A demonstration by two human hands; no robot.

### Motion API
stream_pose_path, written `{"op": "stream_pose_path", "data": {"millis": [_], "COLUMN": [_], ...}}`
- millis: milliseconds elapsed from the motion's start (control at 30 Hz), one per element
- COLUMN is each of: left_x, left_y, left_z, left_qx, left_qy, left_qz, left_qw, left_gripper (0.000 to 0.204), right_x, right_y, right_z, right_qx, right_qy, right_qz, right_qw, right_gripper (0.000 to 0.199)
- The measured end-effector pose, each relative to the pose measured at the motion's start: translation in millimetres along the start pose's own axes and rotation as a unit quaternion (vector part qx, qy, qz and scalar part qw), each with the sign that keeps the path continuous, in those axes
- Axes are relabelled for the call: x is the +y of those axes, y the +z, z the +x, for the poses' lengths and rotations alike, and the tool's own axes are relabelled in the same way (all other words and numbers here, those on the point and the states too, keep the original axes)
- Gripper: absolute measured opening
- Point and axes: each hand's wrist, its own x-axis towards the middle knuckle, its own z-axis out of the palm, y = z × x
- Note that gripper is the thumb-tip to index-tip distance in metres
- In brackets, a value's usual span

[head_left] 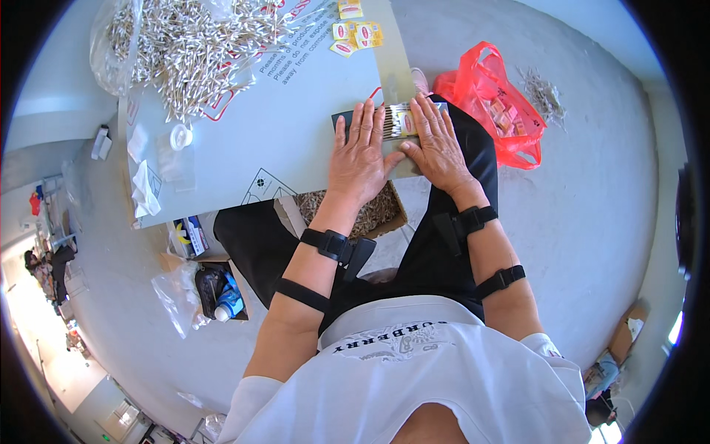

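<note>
My left hand (358, 159) lies flat with its fingers stretched out, palm down on a dark flat strip (342, 118) near the table's right edge. Beside it my right hand (441, 152) is also flat, its fingers over the strip's other end. The two thumbs nearly meet. Between the hands shows a row of thin pale sticks with dark ends (392, 121), next to a yellow-and-white label (407, 124). What lies beneath the palms and fingers is hidden.
A big heap of thin white-tipped sticks (196, 55) spills from a clear bag onto the table (266, 140). Yellow cards (359, 35) lie at the far edge. A red plastic bag (518, 152) holds small packs at right. An open carton (396, 209) of brownish bits sits below the near edge.
</note>
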Motion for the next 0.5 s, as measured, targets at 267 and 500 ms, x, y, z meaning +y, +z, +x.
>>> {"op": "stream_pose_path", "data": {"millis": [267,500], "left_x": [9.4,9.6], "left_y": [2.4,13.0], "left_z": [5.9,14.5], "left_qx": [-0.011,0.197], "left_qy": [0.001,-0.085], "left_qz": [-0.006,-0.362], "left_qw": [1.0,0.907], "left_gripper": [0.075,0.062], "right_x": [4.4,24.6], "right_y": [-3.9,12.4], "right_z": [-0.2,18.5], "right_qx": [0.012,0.251], "right_qy": [-0.012,0.29], "right_qz": [0.053,0.486], "right_qw": [0.998,0.785], "right_gripper": [0.068,0.041]}}
